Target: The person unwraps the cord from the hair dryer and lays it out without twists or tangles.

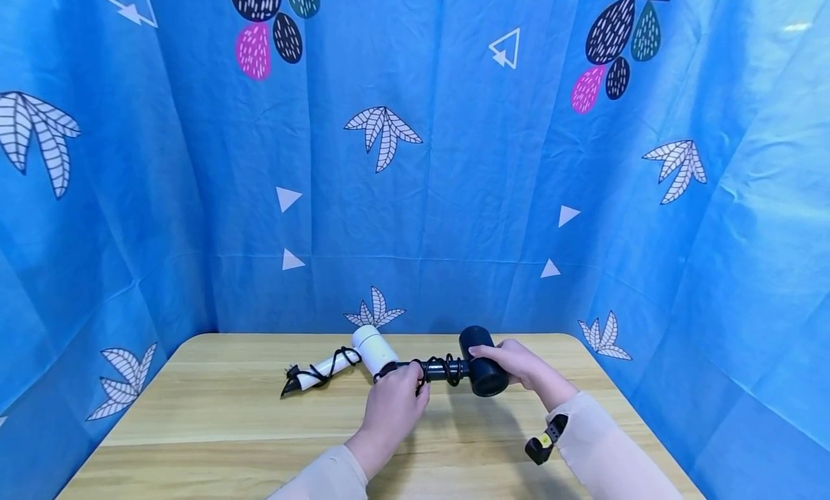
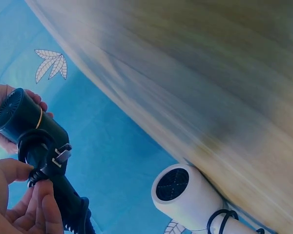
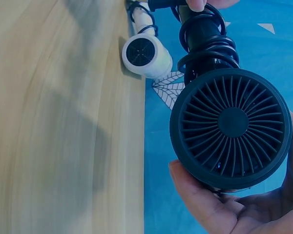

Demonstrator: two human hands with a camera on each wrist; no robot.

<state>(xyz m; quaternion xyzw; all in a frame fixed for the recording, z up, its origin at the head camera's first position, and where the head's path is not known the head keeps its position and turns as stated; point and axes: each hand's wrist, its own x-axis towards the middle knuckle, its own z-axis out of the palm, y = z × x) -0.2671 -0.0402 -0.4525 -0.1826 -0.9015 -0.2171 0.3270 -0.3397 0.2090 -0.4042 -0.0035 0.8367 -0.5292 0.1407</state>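
Observation:
A black hair dryer [image 1: 488, 376] is held up over the far part of the table, its black cord [image 3: 205, 48] wound round the handle. My right hand [image 1: 521, 364] grips its barrel, with the thumb and fingers round it. At the handle's end, my left hand [image 1: 393, 406] pinches the cord close to its plug [image 2: 61, 156], whose metal prongs show in the left wrist view. A white hair dryer [image 1: 376, 350] lies to the left on the table, its cord also wrapped round the handle and its plug near the handle's end.
The light wooden table [image 1: 214, 428] reaches back to a blue patterned curtain [image 1: 415, 219], which also hangs along both sides. A black wrist strap [image 1: 547, 440] with a small device sits on my right forearm.

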